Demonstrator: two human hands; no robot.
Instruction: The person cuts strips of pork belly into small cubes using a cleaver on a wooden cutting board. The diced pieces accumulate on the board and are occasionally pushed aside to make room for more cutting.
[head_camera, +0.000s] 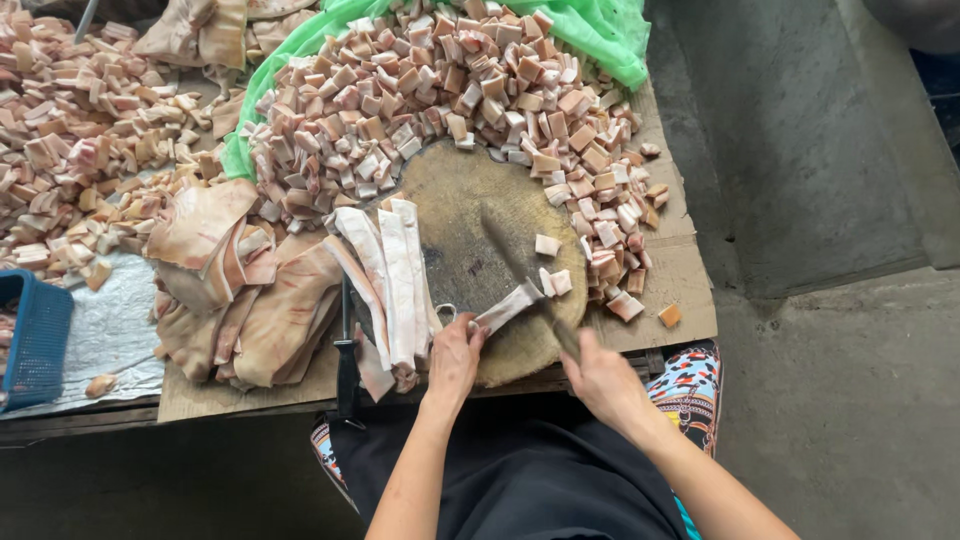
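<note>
My left hand (455, 352) pinches the near end of a pale strip of pork skin (507, 306) lying on the round wooden chopping block (470, 215). My right hand (600, 375) grips the handle of a knife (520, 270), whose blade crosses the far end of that strip. A couple of cut cubes (553, 280) lie just right of the blade. Several long uncut strips (395, 280) rest on the block's left side.
A big heap of cut cubes (440, 90) lies on green plastic (600, 30) behind the block. Slabs of skin (240, 290) are stacked at left, a second knife (346, 360) beside them. A blue basket (35, 335) sits far left. Concrete floor lies at right.
</note>
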